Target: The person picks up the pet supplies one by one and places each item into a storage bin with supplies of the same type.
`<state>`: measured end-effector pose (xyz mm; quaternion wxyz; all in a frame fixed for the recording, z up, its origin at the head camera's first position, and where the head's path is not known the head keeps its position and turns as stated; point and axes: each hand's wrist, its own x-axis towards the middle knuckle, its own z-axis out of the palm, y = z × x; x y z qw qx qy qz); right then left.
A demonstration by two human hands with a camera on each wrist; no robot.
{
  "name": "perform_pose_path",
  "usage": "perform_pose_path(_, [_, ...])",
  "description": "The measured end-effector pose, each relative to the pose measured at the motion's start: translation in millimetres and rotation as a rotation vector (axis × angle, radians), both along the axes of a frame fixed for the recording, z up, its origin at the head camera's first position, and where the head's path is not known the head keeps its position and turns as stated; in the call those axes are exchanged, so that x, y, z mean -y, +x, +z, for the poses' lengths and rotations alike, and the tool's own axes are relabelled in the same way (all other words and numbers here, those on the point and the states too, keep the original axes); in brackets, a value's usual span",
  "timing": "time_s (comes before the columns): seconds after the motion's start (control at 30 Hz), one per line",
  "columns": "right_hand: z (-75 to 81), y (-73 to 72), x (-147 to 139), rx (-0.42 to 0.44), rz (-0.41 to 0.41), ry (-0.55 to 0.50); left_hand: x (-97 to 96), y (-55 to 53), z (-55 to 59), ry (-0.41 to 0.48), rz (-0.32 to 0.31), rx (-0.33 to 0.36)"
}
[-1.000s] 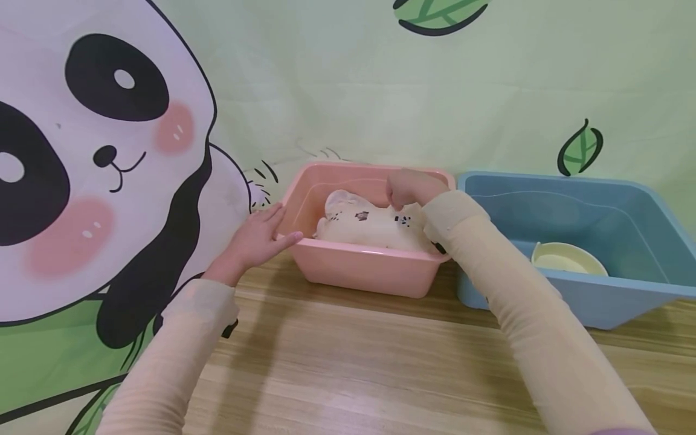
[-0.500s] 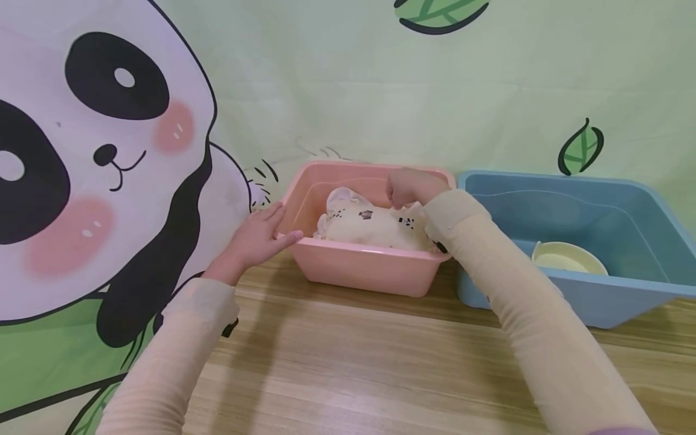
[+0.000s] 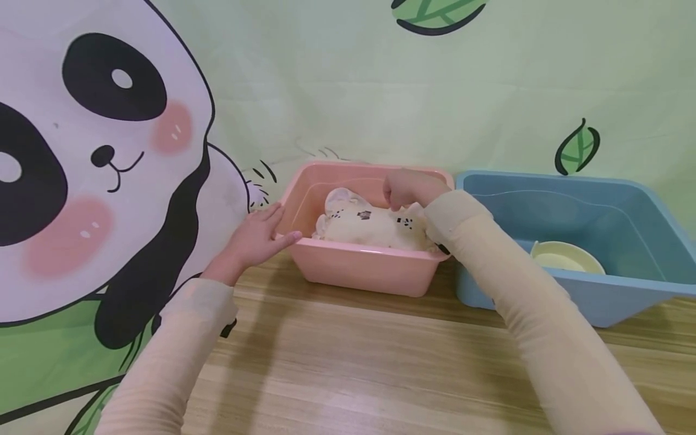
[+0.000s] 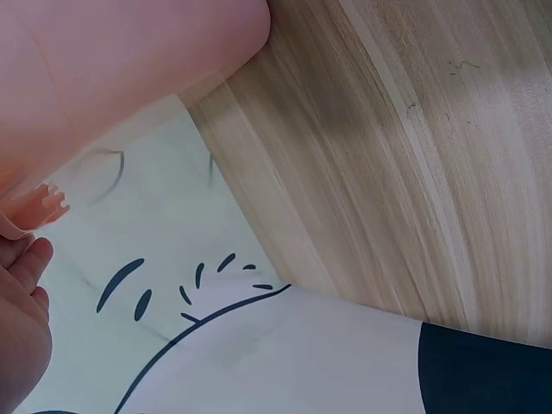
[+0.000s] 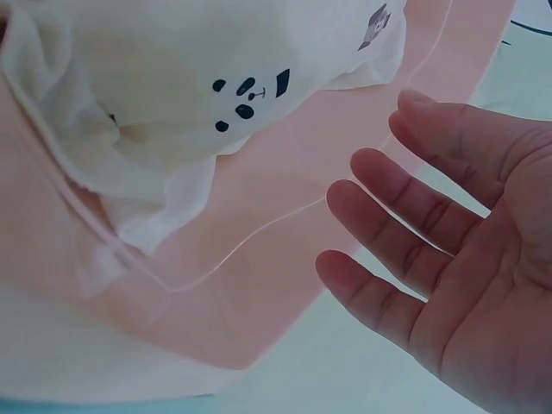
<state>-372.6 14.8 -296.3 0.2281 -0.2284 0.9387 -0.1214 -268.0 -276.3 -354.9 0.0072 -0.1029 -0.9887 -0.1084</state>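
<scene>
A puffy cream cloth item (image 3: 370, 232) with frilled edges and small panda prints lies bunched inside the pink bin (image 3: 361, 266). My left hand (image 3: 255, 238) rests on the bin's left rim, fingers straight and thumb along the front corner. In the left wrist view, part of that hand (image 4: 24, 319) shows at the bin's edge. Over the right part of the bin hovers my right hand (image 3: 410, 187). The right wrist view shows its fingers (image 5: 392, 220) loosely bent, apart from the cloth, with nothing in them.
To the right stands a larger blue bin (image 3: 587, 229), close beside the pink one, with a pale yellow dish (image 3: 568, 257) inside. Both bins sit on a wood-grain table (image 3: 348, 362). Behind them hangs a green backdrop (image 3: 337, 90) with a panda drawing.
The cloth item has shifted very slightly to the right and down inside the pink bin. Both hands keep nearly the same place.
</scene>
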Motion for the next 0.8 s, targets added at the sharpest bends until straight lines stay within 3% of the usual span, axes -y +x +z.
perform_pose_path(0.8, [5.6,8.5,-8.5,-0.050,0.038,0.012,-1.4,0.2,2.0,-0.008,0.005,0.013])
